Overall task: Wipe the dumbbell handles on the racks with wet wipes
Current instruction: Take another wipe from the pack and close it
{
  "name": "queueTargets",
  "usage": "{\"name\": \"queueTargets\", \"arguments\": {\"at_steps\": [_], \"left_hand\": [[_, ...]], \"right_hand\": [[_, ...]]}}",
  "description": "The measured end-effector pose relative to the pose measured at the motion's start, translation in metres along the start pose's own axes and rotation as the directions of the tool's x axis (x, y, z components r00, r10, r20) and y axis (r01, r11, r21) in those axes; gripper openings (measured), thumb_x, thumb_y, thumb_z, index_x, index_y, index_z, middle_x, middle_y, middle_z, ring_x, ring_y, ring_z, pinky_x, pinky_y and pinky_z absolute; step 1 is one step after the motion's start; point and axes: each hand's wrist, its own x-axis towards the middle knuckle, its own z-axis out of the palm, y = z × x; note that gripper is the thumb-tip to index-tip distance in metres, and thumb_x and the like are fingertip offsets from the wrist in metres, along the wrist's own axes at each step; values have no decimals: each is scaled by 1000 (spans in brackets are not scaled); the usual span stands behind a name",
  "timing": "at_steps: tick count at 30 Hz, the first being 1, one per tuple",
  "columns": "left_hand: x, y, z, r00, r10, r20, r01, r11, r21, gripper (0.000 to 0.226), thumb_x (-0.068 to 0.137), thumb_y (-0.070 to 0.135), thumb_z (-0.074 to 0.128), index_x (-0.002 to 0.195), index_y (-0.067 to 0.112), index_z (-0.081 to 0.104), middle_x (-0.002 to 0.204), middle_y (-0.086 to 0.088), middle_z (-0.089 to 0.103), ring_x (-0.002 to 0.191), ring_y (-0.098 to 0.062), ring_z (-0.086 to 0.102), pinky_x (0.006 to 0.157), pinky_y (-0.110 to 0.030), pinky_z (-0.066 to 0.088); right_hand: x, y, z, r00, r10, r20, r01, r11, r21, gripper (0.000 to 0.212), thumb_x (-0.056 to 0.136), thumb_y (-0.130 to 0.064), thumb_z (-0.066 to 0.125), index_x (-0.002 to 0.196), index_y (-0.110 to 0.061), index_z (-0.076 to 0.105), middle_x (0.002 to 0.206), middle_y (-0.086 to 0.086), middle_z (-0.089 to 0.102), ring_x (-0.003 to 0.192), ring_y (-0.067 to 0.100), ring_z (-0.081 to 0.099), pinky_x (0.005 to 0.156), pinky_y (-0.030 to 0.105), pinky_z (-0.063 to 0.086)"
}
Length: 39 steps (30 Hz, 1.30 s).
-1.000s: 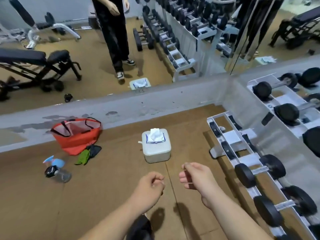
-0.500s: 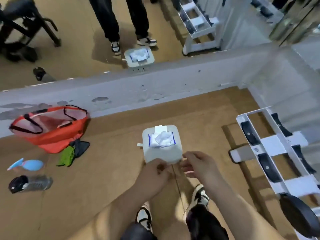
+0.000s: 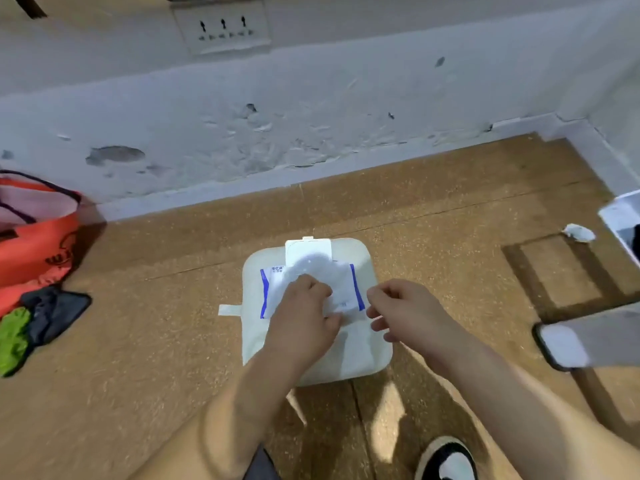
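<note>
Wipe box (image 3: pixel 346 358): on the floor (image 3: pixel 138 341) right below the person, lid (image 3: pixel 308 251) flipped up.
Left hand (image 3: pixel 301 320): down on the top wipe (image 3: pixel 341 282), thumb and fingers curled, pinching the sheet.
Right hand (image 3: pixel 408 313): hovering at the box's right edge, loosely curled, nothing in it.
Dumbbells: out of shot; only a rack corner (image 3: pixel 620 216) shows at far right.
Doing it well: I'd pin the box with the right hand and draw straight up, slowly, so one sheet comes free, not a string.

The left hand (image 3: pixel 301 320) hides its own grip at the wipe pack (image 3: pixel 349 358); the orange bag (image 3: pixel 34 244) is cut off left.
</note>
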Motion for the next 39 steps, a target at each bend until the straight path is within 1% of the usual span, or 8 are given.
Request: {"name": "queueTargets", "arguments": {"at_steps": [10,17,20,24,28,32,35,39], "left_hand": [[35,-29,-7,995,96,11,-92,980,-177,17,97,26,64,82,29,70,89,13,64,82,-4,62,79,-25,51],[36,-20,-30,980,-179,-87,38,598,-801,16,96,29,63,84,22,72,74,11,73,59,-2,58,62,-22,48],[32,-19,-25,995,-98,5,56,529,-846,16,99,31,63,91,22,74,78,11,72,68,-2,61,65,-18,48],[32,-19,-17,999,-23,41,47,444,-895,11,98,20,66,107,22,71,93,-5,77,83,-28,72,82,-43,57],[29,-14,-23,999,-15,37,40,342,-939,23,92,11,71,113,20,67,96,-8,78,80,-23,70,70,-36,53],[38,-25,-32,975,-219,-35,33,300,-953,21,91,5,66,108,18,69,96,-6,78,75,-20,74,53,-29,48],[45,-44,-30,972,-217,-95,-1,395,-919,29,92,3,66,114,21,69,104,3,78,91,-9,73,72,-24,55],[40,-47,-29,996,65,60,30,387,-922,50,88,5,74,131,25,62,118,4,75,115,-13,69,96,-30,54]], "right_hand": [[51,-2,28,996,31,86,-12,976,-215,28,94,-17,52,104,6,64,99,21,73,71,20,68,65,33,53],[50,-12,30,996,-29,87,8,973,232,23,97,-22,67,101,0,74,101,23,74,82,27,70,79,40,58],[44,-9,33,982,-127,142,86,961,262,34,91,-36,74,101,-4,77,109,22,74,104,36,71,84,40,58],[45,-4,33,988,-144,54,127,961,246,29,86,-28,81,91,0,74,97,21,76,83,27,70,78,39,58],[47,-10,29,991,-134,7,126,944,304,23,90,-18,76,89,3,68,94,30,70,80,26,64,74,39,56],[49,-18,24,994,-106,-19,101,861,499,10,99,-9,59,89,-9,59,91,16,70,90,29,65,95,46,54],[49,-20,24,994,-110,21,75,796,600,8,105,-12,50,101,-9,56,98,17,69,92,29,68,95,49,58],[50,-20,30,990,-129,60,65,784,617,11,106,-20,50,109,-10,52,89,14,71,71,23,68,69,37,64]]}}
